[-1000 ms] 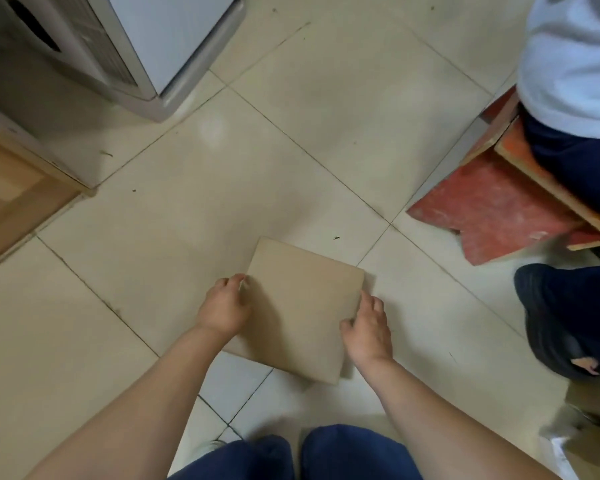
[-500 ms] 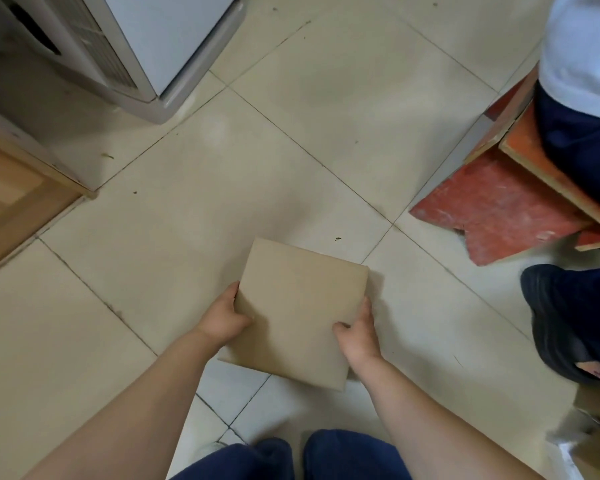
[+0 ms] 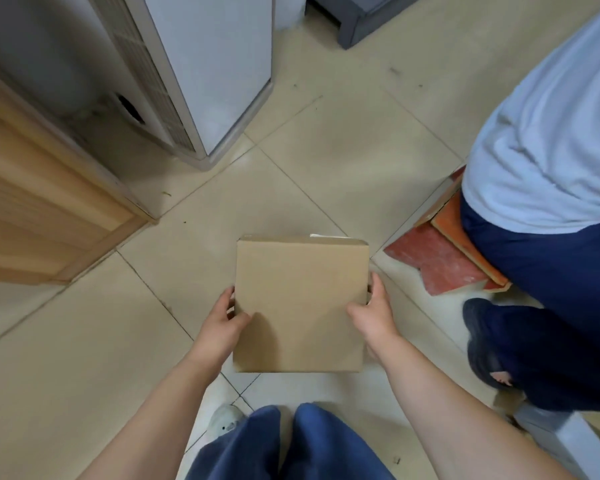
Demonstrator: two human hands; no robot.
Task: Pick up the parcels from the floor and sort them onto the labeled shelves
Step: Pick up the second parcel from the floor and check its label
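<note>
Beige tiled floor (image 3: 326,161) bears a white appliance (image 3: 215,81) and red stool (image 3: 440,261).

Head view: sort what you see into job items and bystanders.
Job: cardboard parcel, gripped at its sides by the left hand and right hand; tiled floor.

Bystanders: white appliance, wooden door, red stool, seated person, grey furniture leg.
</note>
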